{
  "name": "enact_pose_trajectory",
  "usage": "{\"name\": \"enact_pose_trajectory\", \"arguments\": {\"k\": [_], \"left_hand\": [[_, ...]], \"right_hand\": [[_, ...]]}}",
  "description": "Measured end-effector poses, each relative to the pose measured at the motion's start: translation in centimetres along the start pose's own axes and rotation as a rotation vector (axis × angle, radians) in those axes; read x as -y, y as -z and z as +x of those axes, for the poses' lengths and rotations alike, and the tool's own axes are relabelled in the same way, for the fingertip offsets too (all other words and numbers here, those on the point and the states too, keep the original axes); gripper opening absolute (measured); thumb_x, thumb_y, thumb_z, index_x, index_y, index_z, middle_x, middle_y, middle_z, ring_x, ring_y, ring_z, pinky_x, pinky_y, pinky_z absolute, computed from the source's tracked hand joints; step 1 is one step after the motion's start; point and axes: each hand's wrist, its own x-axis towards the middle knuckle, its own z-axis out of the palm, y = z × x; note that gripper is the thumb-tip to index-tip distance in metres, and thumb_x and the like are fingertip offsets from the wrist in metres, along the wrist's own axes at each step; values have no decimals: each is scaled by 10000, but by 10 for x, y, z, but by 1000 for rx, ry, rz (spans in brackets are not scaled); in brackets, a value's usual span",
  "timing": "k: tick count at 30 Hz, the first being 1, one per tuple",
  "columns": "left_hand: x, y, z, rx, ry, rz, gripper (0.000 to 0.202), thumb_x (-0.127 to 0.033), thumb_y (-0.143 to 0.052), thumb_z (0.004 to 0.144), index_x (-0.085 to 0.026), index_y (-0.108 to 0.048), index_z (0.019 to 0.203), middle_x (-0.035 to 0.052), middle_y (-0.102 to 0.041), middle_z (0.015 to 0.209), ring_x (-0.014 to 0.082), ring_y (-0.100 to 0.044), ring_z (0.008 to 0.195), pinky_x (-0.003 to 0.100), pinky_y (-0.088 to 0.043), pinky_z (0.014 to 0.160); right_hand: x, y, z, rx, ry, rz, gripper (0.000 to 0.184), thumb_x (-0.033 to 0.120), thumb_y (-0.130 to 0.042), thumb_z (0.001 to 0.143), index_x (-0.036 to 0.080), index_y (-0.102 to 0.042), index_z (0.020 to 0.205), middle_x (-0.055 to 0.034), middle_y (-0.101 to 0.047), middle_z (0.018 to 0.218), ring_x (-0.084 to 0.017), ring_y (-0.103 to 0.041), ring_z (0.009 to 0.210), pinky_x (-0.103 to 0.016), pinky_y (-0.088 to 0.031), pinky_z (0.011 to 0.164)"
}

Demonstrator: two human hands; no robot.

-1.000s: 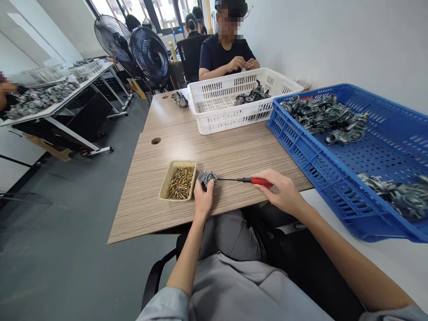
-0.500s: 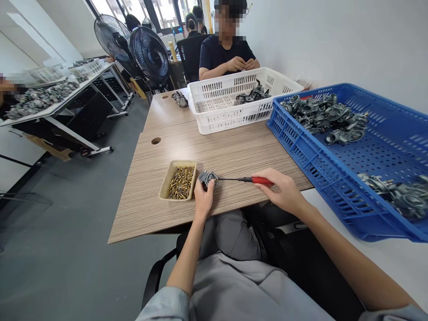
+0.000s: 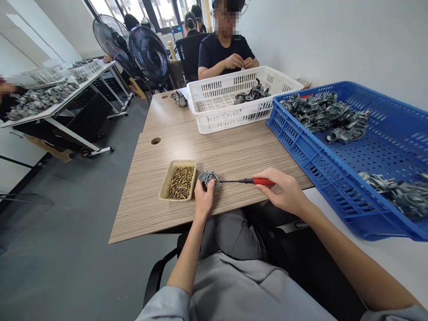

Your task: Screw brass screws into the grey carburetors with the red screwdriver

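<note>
Almost no change since the earlier frames: the small grey metal part (image 3: 208,177) and the screwdriver (image 3: 247,180) have drifted a hair to the right, and tip-to-part contact is the same, so the work in hand reads as ongoing, same step. The part sits on the wooden table (image 3: 217,147) near the front edge, just right of the tan tray (image 3: 177,199) of brass screws (image 3: 180,183). Left hand (image 3: 203,198) comes up from the near side, fingers closed around the part, pinning it against the tabletop. Right hand (image 3: 284,192) is curled shut on the red handle; the shaft lies nearly flat, pointing left, its tip at the part's right side. Exact seat of the tip is too small to tell. Further out: a white basket (image 3: 230,117) at the far side holds a few dark castings, and a blue crate (image 3: 301,154) on the right holds a pile of grey castings (image 3: 321,113). A co-worker (image 3: 224,51) sits at the far end, both hands together in front of the chest. Two fans (image 3: 149,53) stand far left.
</note>
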Motion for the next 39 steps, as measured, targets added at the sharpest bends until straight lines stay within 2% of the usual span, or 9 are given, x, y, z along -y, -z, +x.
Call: {"name": "enact_pose_trajectory", "arguments": {"k": [7,19,27,35,39], "left_hand": [[1,-1,0,6,-12,-22,503,-541,-706,1013,-175,-710,1358,167,-775,1411,330,-710,1382,528,-499,1269],[3,0,-1,14,-23,4,496,-567,-706,1017,-185,-720,1333,147,-786,1347,309,-733,1317,480,-527,1228],[2,-1,-1,12,-31,7,509,-560,-712,1014,-178,-719,1350,163,-777,1385,323,-715,1360,510,-508,1254],[2,3,0,35,14,-90,603,-682,-690,992,-186,-748,1330,156,-792,1377,334,-722,1368,499,-541,1236],[4,3,-1,32,4,-108,623,-704,-686,987,-190,-751,1334,155,-792,1370,340,-726,1360,514,-541,1240]], "right_hand": [[2,-1,0,-20,19,1,232,232,-691,1086,307,-743,1299,-66,-805,1164,-281,-775,1035,-442,-652,888],[3,1,1,-27,11,-12,205,247,-681,1090,306,-750,1274,-72,-808,1140,-285,-774,1008,-447,-661,860],[3,1,1,-32,17,-22,203,251,-683,1093,302,-743,1280,-70,-809,1158,-283,-777,1030,-448,-661,887],[8,5,2,-103,5,-57,206,284,-705,1076,299,-756,1275,-71,-816,1114,-292,-785,1009,-453,-664,896],[14,5,1,-91,13,-36,199,280,-709,1075,304,-752,1268,-69,-816,1110,-290,-786,995,-445,-661,868]]}}
